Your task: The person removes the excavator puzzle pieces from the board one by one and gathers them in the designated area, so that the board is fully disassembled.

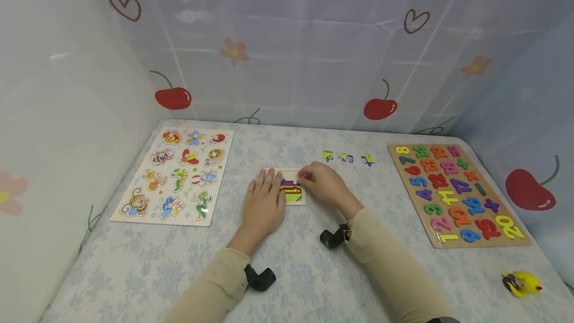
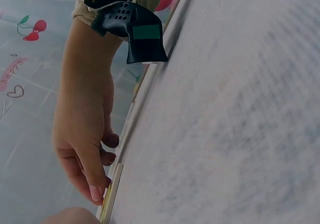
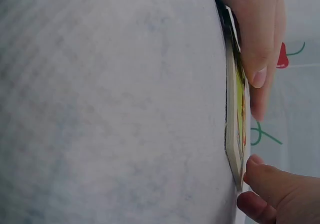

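Observation:
A small framed jigsaw puzzle (image 1: 292, 196) with a colourful picture lies flat on the table before me. My left hand (image 1: 263, 203) rests palm down over its left side, fingers extended. In the right wrist view, left fingers (image 3: 257, 68) lie along the board's top. My right hand (image 1: 326, 183) has bent fingers at the puzzle's upper right corner. The left wrist view has its thumb and fingertips (image 2: 96, 193) close together right at the board; I cannot tell whether they pinch a piece. Three loose puzzle pieces (image 1: 347, 158) lie in a row beyond the right hand.
To the left lies a peg puzzle board (image 1: 154, 168) with insects. A wooden number board (image 1: 430, 218) lies on the right, with a yellow toy duck (image 1: 524, 283) near the table's right edge. A printed curtain (image 1: 287, 83) hangs behind the table (image 1: 305, 273).

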Motion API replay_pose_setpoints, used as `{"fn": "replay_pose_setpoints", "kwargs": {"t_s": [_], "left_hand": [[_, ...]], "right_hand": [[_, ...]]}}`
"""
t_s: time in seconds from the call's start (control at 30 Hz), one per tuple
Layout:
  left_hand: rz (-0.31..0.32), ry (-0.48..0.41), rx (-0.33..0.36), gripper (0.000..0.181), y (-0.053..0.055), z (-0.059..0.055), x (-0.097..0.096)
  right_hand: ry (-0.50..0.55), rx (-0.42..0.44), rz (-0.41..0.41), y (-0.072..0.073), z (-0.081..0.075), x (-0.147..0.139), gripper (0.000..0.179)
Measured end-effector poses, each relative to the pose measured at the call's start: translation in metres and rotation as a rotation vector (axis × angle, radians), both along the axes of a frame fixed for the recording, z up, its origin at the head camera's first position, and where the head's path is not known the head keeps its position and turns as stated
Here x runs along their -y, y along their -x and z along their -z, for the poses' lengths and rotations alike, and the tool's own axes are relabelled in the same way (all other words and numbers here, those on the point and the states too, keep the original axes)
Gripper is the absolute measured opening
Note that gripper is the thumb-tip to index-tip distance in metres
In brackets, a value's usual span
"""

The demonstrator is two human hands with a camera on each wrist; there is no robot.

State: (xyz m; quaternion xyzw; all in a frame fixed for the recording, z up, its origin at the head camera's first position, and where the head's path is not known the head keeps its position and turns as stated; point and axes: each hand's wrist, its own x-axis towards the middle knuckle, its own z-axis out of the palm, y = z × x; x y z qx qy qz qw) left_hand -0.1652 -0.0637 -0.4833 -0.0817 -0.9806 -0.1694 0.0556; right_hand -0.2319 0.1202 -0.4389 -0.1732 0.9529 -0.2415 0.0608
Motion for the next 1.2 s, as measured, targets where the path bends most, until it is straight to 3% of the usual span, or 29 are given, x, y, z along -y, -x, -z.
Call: {"fn": "replay_pose_setpoints", "kwargs": {"t_s": [0.7, 1.0, 1.2], "left_hand": [[0.018, 0.021, 0.043, 0.058, -0.0003, -0.0018, 0.0008], [0.021, 0.017, 0.022, 0.057, -0.0015, -0.0043, -0.0007], [0.016, 0.025, 0.036, 0.057, -0.0012, -0.0032, -0.0010]], "right_hand": [[0.038, -0.017, -0.038, -0.0001, 0.0065, 0.0013, 0.008], [0.030, 0.046, -0.063, 0.0018, 0.0049, 0.0015, 0.014], [0.088, 0.103, -0.057, 0.0034, 0.0048, 0.0018, 0.013]]}}
